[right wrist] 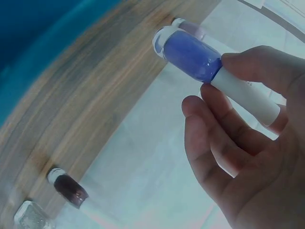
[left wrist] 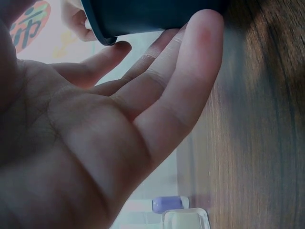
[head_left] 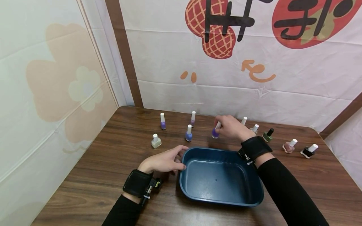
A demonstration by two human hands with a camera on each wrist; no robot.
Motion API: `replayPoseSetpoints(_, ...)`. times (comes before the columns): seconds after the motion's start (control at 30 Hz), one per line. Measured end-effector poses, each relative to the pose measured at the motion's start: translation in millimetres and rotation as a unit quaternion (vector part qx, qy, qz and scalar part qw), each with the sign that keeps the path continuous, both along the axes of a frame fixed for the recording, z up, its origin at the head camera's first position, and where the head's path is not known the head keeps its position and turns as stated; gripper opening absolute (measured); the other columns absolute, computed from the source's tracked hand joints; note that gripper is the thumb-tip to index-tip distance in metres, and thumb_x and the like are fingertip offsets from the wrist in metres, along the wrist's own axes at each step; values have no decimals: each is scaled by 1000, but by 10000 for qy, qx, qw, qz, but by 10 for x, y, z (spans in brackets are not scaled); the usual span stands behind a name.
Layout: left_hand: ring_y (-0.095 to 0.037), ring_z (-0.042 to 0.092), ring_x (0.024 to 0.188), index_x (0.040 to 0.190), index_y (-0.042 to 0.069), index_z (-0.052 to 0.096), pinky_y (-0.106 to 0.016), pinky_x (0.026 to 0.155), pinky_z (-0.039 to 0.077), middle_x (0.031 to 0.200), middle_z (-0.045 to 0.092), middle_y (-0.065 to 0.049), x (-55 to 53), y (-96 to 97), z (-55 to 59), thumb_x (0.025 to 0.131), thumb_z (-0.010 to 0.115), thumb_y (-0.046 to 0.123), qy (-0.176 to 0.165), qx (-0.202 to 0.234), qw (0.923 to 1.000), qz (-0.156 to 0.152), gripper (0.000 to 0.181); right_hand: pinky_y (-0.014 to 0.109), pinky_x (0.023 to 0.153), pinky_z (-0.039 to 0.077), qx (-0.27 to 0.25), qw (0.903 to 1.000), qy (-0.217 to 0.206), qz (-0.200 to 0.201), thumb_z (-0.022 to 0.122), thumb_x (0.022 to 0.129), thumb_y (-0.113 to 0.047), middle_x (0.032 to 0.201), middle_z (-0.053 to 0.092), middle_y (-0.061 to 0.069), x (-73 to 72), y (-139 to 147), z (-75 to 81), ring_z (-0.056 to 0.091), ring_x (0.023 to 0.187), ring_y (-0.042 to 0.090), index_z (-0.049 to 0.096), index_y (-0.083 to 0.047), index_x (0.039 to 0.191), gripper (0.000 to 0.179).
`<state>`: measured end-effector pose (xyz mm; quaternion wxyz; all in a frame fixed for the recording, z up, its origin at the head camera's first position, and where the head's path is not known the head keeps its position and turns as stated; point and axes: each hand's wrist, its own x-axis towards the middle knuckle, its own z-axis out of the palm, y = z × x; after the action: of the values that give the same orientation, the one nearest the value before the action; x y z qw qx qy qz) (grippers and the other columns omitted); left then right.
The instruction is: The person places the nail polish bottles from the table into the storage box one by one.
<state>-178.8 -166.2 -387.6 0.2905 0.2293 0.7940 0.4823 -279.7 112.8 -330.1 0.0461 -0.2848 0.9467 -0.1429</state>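
Observation:
My right hand pinches a purple nail polish bottle by its white cap, beyond the far rim of a dark blue plastic basin. In the right wrist view the bottle's purple glass body points away from the fingertips, and thumb and fingers meet around the cap. My left hand is at the basin's left side, its fingers nearly straight beside the outer wall and its thumb by the rim. The left wrist view shows the fingers against or very near the wall; firm contact cannot be told.
Left of the right hand stand a violet bottle, a pale one, a blue one and a lilac one. At right are green, pinkish-brown and black bottles. Printed cloth hangs behind the wooden table.

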Motion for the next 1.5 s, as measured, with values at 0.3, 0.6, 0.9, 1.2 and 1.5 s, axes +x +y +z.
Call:
replayPoseSetpoints(0.3, -16, 63, 90, 147, 7, 27, -38, 76, 55, 125, 51, -19, -9, -22, -1, 91, 62, 15, -63, -96, 9999, 6, 66, 28, 61, 46, -133, 9999, 30, -62, 62, 90, -14, 91, 67, 11, 51, -43, 83, 57, 71, 17, 63, -1, 105, 20)
replayPoseSetpoints(0.6, -16, 63, 90, 147, 7, 27, -38, 75, 55, 125, 52, -17, -19, -40, -8, 92, 61, 16, -60, -139, 9999, 2, 66, 27, 59, 45, -306, 9993, 124, -154, 63, 90, -17, 89, 67, 10, 108, -81, 143, 57, 69, 17, 63, -4, 99, 16)
replayPoseSetpoints(0.9, -17, 63, 89, 147, 7, 28, -37, 75, 55, 124, 52, -16, -22, -68, -15, 92, 61, 17, -17, -188, 9998, -5, 65, 27, 56, 44, -547, 9983, 158, -75, 63, 90, -18, 86, 67, 7, 232, -160, 240, 55, 66, 15, 64, -6, 96, 13)
replayPoseSetpoints(1.2, -21, 63, 88, 146, 7, 30, -38, 74, 55, 124, 54, -16, -22, -57, -33, 92, 61, 17, -34, -131, 9999, -41, 64, 27, 58, 45, -602, 9981, 121, 101, 65, 88, -18, 81, 67, 3, 368, -279, 303, 56, 64, 12, 64, -7, 94, 13)
replayPoseSetpoints(1.5, -20, 63, 88, 146, 9, 31, -39, 74, 55, 124, 54, -16, -21, -42, -13, 92, 61, 17, -58, -109, 9999, -53, 62, 25, 55, 41, -644, 9968, 45, 481, 65, 89, -17, 76, 67, 0, 512, -391, 336, 51, 58, 9, 64, -7, 93, 12)
